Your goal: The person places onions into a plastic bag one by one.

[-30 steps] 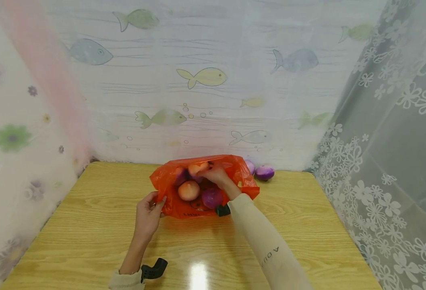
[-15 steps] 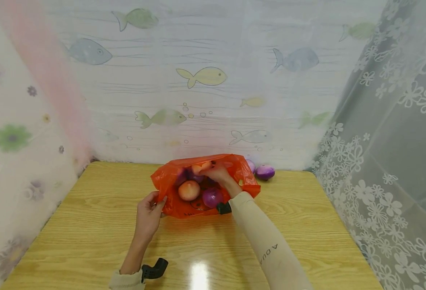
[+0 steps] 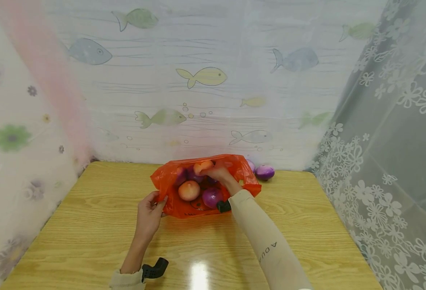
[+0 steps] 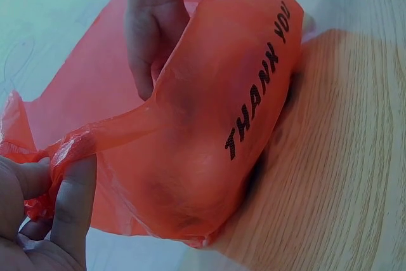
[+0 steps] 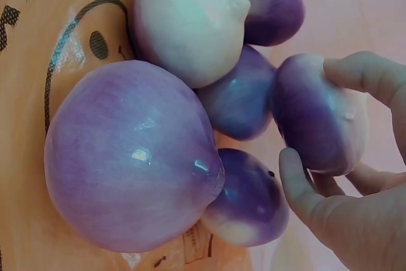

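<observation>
A red plastic bag (image 3: 176, 207) printed "THANK YOU" lies on the table with its mouth spread toward me. My left hand (image 3: 149, 215) pinches the bag's left edge; the left wrist view shows the film bunched between thumb and fingers (image 4: 75, 198). Inside the bag my right hand (image 5: 355, 214) grips a purple-and-white onion (image 5: 320, 118) between thumb and fingertips. Beside that onion are a large purple onion (image 5: 127, 157), a pale onion (image 5: 190, 26) and several darker purple ones (image 5: 247, 198). From the left, the bag wall partly hides my right hand.
Two purple onions, one of them a dark purple-and-white onion (image 3: 265, 172), lie on the wooden table (image 3: 89, 225) just right of the bag. A fish-printed curtain (image 3: 205, 121) hangs along the table's back edge.
The onion in my right hand has shifted slightly to the right inside the bag and more of it now shows. My left hand has stayed nearly still on the bag's edge.
</observation>
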`<action>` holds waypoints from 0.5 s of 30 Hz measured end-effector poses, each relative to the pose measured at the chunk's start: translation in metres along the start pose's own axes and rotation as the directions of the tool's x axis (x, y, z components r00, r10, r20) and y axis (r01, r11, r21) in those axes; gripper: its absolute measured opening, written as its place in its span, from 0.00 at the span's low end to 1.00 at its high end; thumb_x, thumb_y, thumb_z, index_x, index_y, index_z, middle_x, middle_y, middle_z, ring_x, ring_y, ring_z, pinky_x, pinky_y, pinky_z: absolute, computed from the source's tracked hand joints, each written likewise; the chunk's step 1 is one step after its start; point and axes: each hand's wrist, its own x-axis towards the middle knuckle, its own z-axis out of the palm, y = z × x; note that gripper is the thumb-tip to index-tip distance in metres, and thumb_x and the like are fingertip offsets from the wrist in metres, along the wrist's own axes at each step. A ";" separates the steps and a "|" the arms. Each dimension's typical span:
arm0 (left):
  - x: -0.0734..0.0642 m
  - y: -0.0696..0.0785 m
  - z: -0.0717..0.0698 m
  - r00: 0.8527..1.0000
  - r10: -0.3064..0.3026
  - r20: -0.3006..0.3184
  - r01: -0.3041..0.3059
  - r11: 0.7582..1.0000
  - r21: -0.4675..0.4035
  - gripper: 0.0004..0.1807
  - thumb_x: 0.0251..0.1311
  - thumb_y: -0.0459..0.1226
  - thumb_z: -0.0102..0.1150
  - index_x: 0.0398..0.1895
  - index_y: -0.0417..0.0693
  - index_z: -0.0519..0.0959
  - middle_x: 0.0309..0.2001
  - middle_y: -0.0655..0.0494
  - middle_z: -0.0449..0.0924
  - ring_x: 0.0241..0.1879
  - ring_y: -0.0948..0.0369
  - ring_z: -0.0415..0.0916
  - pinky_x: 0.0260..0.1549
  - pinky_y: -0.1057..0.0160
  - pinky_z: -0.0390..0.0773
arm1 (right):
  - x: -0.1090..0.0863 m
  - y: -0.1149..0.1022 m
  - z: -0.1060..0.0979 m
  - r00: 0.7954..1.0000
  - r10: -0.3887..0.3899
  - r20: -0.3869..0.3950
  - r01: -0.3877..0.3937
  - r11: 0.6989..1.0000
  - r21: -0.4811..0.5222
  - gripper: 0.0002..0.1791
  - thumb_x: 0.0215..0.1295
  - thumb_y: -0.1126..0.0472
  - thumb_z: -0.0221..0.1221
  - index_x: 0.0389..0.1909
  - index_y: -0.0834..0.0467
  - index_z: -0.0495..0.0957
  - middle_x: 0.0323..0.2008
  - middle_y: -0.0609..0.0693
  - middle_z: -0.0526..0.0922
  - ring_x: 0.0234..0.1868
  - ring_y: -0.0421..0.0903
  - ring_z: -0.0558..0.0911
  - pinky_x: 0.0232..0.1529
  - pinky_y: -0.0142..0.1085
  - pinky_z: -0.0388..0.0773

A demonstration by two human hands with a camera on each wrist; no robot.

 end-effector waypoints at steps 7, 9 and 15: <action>0.000 0.000 0.001 1.000 0.001 0.002 -0.001 1.000 0.000 0.12 0.73 0.28 0.54 0.54 0.29 0.78 0.46 0.34 0.82 0.30 0.68 0.84 0.27 0.63 0.86 | -0.002 -0.002 -0.002 0.998 0.060 -0.032 -0.062 0.996 -0.060 0.38 0.54 0.68 0.70 0.66 0.65 0.66 0.56 0.55 0.74 0.54 0.51 0.74 0.64 0.41 0.74; 0.000 0.000 0.001 1.000 0.001 0.001 -0.001 1.000 0.001 0.12 0.73 0.27 0.54 0.54 0.29 0.78 0.46 0.34 0.82 0.30 0.68 0.84 0.26 0.64 0.86 | -0.003 -0.003 -0.004 0.996 0.085 -0.038 -0.087 0.994 -0.069 0.32 0.55 0.66 0.71 0.60 0.66 0.69 0.51 0.54 0.75 0.49 0.50 0.75 0.58 0.38 0.76; 0.000 0.001 0.001 1.000 0.002 -0.004 -0.002 1.000 0.016 0.12 0.72 0.27 0.54 0.54 0.29 0.79 0.47 0.31 0.81 0.29 0.69 0.83 0.26 0.65 0.85 | -0.007 -0.006 -0.008 0.994 0.110 0.017 -0.108 0.990 -0.086 0.18 0.57 0.62 0.67 0.45 0.67 0.77 0.38 0.52 0.75 0.37 0.46 0.73 0.41 0.32 0.73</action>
